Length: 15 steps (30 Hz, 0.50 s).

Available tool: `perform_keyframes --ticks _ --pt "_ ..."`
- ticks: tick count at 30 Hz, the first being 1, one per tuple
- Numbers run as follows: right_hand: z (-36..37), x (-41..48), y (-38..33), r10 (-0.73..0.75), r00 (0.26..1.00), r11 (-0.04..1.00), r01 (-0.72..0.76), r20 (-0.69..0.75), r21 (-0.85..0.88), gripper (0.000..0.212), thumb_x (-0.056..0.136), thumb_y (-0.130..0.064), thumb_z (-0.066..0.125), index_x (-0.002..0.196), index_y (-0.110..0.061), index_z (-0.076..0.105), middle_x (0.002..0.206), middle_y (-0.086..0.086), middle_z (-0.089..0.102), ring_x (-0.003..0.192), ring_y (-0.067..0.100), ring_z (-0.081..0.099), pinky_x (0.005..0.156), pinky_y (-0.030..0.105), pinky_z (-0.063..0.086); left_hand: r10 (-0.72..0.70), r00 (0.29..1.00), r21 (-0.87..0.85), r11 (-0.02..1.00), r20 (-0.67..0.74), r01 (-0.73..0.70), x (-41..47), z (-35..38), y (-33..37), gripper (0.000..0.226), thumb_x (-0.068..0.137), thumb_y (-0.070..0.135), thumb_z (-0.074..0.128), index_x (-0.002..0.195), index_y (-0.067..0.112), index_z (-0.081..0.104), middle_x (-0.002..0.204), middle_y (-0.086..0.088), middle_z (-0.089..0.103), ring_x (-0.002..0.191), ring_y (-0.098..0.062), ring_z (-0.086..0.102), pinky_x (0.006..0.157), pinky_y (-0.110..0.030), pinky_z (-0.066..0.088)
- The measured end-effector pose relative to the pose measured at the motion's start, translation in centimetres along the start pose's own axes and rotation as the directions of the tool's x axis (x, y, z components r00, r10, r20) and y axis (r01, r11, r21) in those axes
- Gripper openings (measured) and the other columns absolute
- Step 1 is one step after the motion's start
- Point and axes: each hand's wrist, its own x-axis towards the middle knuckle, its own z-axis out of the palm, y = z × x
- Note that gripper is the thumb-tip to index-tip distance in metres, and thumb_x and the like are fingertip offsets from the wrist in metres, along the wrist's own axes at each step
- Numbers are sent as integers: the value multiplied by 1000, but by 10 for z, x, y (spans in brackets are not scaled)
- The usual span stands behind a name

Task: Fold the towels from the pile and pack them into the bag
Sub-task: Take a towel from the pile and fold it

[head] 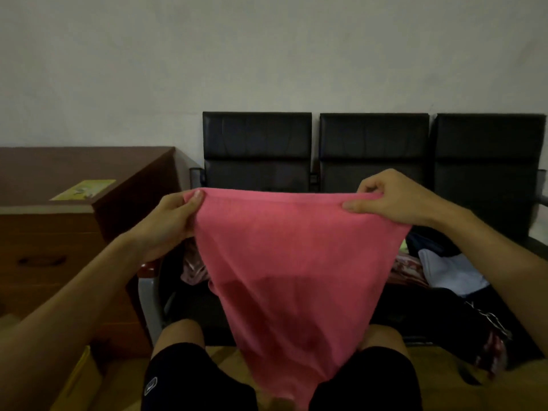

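**Pink towel held spread by its upper edge, both hands engaged**

Obscured or unclear: The pink towel (284, 262) covers the middle of the view and hides most of the seat behind it. Its lowest part runs out of the bottom edge of the frame between the person's knees, above black shorts (184, 378). To the right, on the seat, lies a dark mass with a metal chain (489, 318) across it. Whether this is the bag cannot be told, and no contents can be made out in it.

Pile: Loose cloths (444, 268) lie on the row of black seats (373, 143), pale blue-white and patterned pink pieces showing on either side of the towel. Individual items cannot be separated.

Grip: The left hand (169, 221) pinches the towel's upper left corner, thumb on the near face and fingers curled behind. The right hand (391, 200) pinches the upper right corner likewise. The top edge is stretched between them with a slight sag. The cloth hangs below both grips, narrowing downward.

Surroundings: A wooden desk (59, 238) stands at left, with a yellow-green card (84, 189) on top.
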Motion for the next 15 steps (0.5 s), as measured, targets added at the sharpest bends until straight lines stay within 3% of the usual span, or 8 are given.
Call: perform_keyframes --ticks 2,6,10,15 --pt "10 -8 10 36 995 998 -40 95 41 29 76 -48 78 69 -20 74 68 -3 70 60 1 62 62 24 50 -24 993 -31 999 -116 21 6 12 -23 39 98 43 49 113 12 68 109 -20 67 96 -32 64 86 -51 55" --pt "30 -18 35 102 973 985 -128 205 116 25 80 -41 75 67 -20 74 58 -8 64 53 -2 56 54 15 43 -85 965 -134 990 -247 52 11 39 -51 31 100 39 53 106 13 69 106 -11 70 94 -24 68 74 -35 56" --pt "60 -27 71 233 963 931 -261 133 255 28 91 -38 67 76 -15 75 63 -1 67 60 8 58 64 28 43 -125 954 -159 984 -271 83 13 48 -78 27 99 31 57 91 9 72 83 -7 70 82 -21 63 68 -29 52" --pt "115 -35 80 395 916 749 -363 66 554 34 97 -33 58 88 -2 70 76 9 61 73 18 53 70 33 39 -204 915 -187 971 -349 146 14 54 -108 23 96 29 62 86 12 74 84 -12 60 79 -21 52 64 -29 43"
